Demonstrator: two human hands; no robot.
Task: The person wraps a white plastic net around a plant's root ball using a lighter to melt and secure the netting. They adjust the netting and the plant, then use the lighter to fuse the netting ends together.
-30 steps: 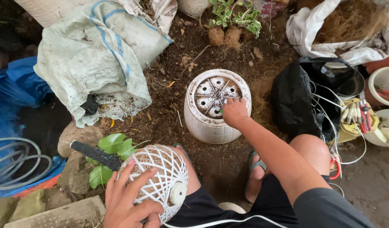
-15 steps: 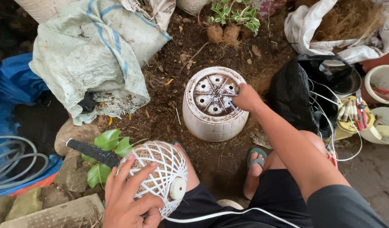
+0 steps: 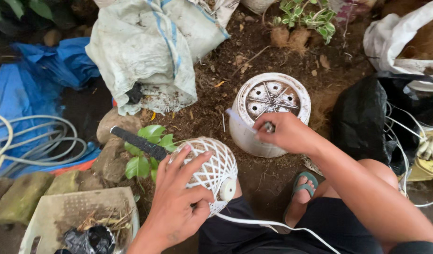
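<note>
My left hand [image 3: 178, 207] grips a white round lattice basket [image 3: 211, 164] that rests on my knee. A white cord [image 3: 273, 225] trails from the basket across my lap. My right hand [image 3: 287, 134] hovers over the near rim of an upturned white pot [image 3: 273, 96] with drain holes in its base. Its fingers are pinched on a thin white strip [image 3: 237, 117] that sticks out to the left, and a small shiny bit shows at the fingertips.
The ground is dark soil, with my sandalled foot [image 3: 301, 188] on it. A black-handled tool [image 3: 139, 143] lies by a leafy plant [image 3: 148, 150] and stones. Around these lie a white sack [image 3: 146, 51], blue tarp [image 3: 42, 75], hoses [image 3: 33, 141], a black bag [image 3: 362, 122] and a crate [image 3: 61, 216].
My right hand has come off the top of the upturned pot and moved toward its near rim, now pinching the white strip. My left hand still holds the lattice basket.
</note>
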